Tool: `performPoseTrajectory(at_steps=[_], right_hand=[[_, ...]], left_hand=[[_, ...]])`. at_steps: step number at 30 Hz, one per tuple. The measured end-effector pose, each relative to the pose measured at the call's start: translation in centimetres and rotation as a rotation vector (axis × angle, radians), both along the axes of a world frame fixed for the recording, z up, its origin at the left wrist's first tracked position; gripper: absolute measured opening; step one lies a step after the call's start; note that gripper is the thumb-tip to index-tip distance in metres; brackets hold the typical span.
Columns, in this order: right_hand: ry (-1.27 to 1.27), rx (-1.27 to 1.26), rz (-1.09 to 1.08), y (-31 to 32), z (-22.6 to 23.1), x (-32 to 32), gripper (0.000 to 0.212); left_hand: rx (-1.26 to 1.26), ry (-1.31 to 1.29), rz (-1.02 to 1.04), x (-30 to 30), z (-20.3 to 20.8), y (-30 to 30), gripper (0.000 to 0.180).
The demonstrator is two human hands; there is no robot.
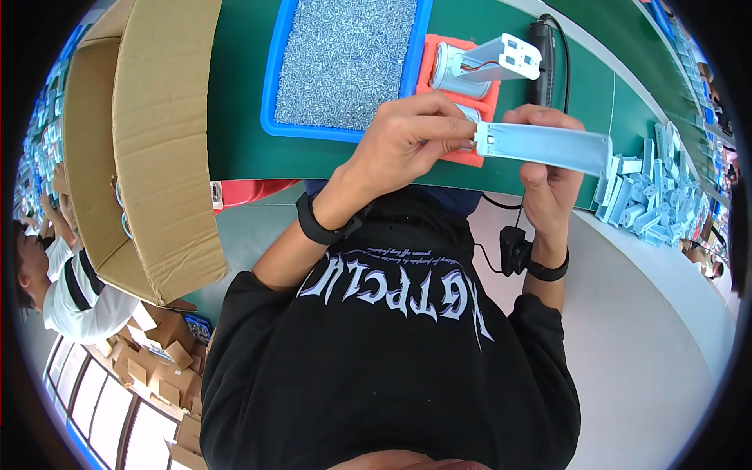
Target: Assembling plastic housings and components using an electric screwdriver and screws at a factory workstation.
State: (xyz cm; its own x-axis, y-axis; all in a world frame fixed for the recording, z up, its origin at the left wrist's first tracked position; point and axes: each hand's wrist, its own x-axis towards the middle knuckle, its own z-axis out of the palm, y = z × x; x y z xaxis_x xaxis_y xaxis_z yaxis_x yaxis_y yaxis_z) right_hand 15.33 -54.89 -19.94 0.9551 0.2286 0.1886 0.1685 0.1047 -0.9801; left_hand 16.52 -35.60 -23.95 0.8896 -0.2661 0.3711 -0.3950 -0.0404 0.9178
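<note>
My right hand [548,184] grips a long pale blue plastic bar [552,147] from below and holds it level over the near edge of the green table [243,117]. My left hand [407,137] pinches at the bar's left end with thumb and fingertips. Whether a small part sits between those fingers is hidden. Both wrists carry black bands. Just behind my hands lies an orange foam block [429,59], and on it rests a white and grey motor-like assembly [489,63] with red wires.
A blue tray [270,78] full of small silver screws stands at the back. A black powered screwdriver [544,43] lies behind the block. Several pale blue parts [650,200] are heaped at the right. A big cardboard box [149,141] stands left, a seated person [59,286] beyond it.
</note>
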Motion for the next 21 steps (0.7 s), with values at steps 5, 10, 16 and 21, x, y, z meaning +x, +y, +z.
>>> performPoseTrajectory(at_steps=[5, 10, 16, 21], right_hand=[[-0.192, -0.116, 0.016, 0.5, 0.1, -0.1, 0.055], [-0.316, -0.357, 0.014, 0.5, 0.2, 0.1, 0.049], [-0.175, -0.696, 0.017, 1.8, -0.6, 0.0, 0.043], [-0.19, -0.876, 0.077, 1.6, 0.7, 0.6, 0.033]], left_hand=[[0.018, 0.05, 0.012, -0.1, 0.3, -0.1, 0.024], [0.304, -0.1, 0.091, -0.1, 0.4, 0.4, 0.033], [0.423, -0.041, 0.119, -0.7, -0.1, 1.8, 0.052], [0.393, -0.007, 0.113, -0.4, -0.2, 1.8, 0.055]])
